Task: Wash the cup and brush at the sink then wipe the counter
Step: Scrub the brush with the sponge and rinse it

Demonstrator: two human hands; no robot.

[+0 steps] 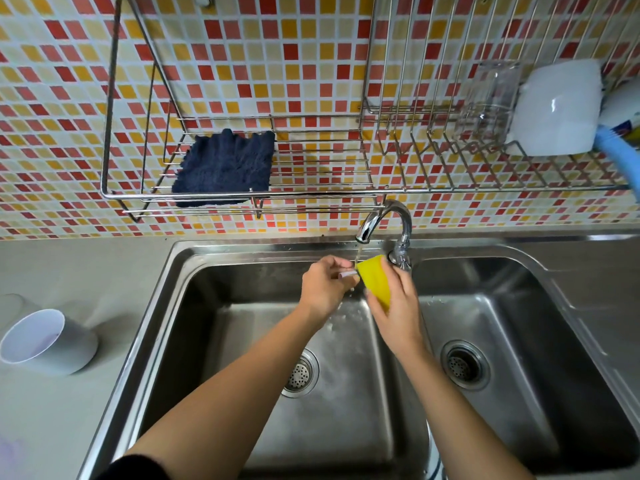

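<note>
Over the left basin of the steel sink [180,271], my left hand [323,285] grips a brush [347,274]; only a short pinkish piece of its handle shows between my fingers. My right hand [394,303] holds a yellow sponge [374,278] pressed against the brush's end, right under the running tap [384,221]. A thin stream of water falls onto them. A pale grey cup [45,341] lies tipped on its side on the counter [86,271] at the left, its mouth facing me.
A dark blue cloth [223,168] lies on the wire rack [311,194] on the tiled wall. A clear glass [488,102] and a white mug [557,109] rest on the rack's right part. The right basin [502,306] has its own drain.
</note>
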